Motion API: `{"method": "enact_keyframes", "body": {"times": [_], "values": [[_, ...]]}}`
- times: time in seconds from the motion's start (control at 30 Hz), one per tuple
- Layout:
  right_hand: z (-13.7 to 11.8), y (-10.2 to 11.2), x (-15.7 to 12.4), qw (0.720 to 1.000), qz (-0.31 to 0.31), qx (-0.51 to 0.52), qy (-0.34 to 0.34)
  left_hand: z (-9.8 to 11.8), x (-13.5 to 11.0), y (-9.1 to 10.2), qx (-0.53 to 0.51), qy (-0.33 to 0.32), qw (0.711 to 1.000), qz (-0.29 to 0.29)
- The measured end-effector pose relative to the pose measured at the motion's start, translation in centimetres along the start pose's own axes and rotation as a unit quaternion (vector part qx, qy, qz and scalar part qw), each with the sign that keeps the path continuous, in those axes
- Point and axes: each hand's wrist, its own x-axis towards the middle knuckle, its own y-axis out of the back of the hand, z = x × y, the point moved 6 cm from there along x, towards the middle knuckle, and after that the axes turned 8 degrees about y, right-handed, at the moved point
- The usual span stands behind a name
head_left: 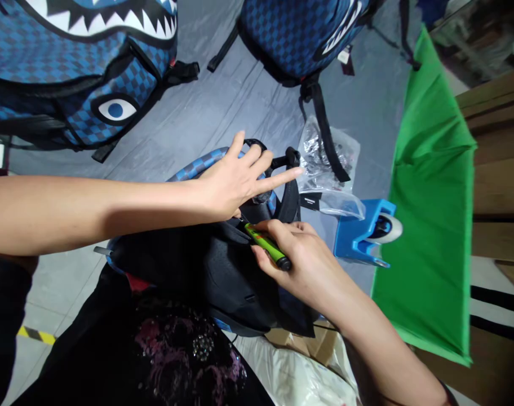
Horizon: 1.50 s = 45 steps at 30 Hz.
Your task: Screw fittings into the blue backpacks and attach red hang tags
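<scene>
A black backpack (176,259) with a blue checkered strap (204,163) lies in front of me, partly on my lap. My left hand (234,183) rests over its upper part, fingers spread and index finger stretched to the right. The left thumb is mostly hidden, its tip near the black fabric. My right hand (301,251) is closed round a lime-green, pen-shaped tool (263,242) with a black end. The tool points up and left towards the left thumb; its thin dark tip meets the backpack there, and I cannot make out its exact shape.
Blue checkered shark-face backpacks (122,107) (282,34) lie on the grey-covered table (189,113). To the right are a clear plastic bag (345,152), a blue tape dispenser (354,237), a green fabric sheet (434,225) and cardboard boxes (497,169). Plastic wrapping (291,372) lies below.
</scene>
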Motion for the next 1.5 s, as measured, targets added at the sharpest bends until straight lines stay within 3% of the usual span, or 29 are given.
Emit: {"method": "enact_keyframes", "body": {"times": [0.13, 0.37, 0.7, 1.1, 1.5], "values": [[0.5, 0.1, 0.0, 1.0, 0.001, -0.013, 0.009, 0.9, 0.6, -0.4, 0.019, -0.032, 0.999, 0.001], [1.8, 0.0, -0.2, 0.993, 0.051, 0.106, 0.034, 0.4, 0.9, -1.6, -0.07, -0.02, 0.997, -0.008], [1.1, -0.1, 0.4, 0.996, 0.064, 0.049, 0.044, 0.2, 1.0, -1.2, -0.071, -0.006, 0.997, -0.038], [1.4, -0.2, 0.8, 0.992, 0.043, 0.094, 0.071, 0.0, 0.7, -0.7, -0.002, 0.056, 0.996, -0.069], [1.0, 0.1, 0.9, 0.996, 0.013, 0.07, 0.059, -0.1, 0.5, -0.6, -0.037, 0.052, 0.995, -0.078]]}}
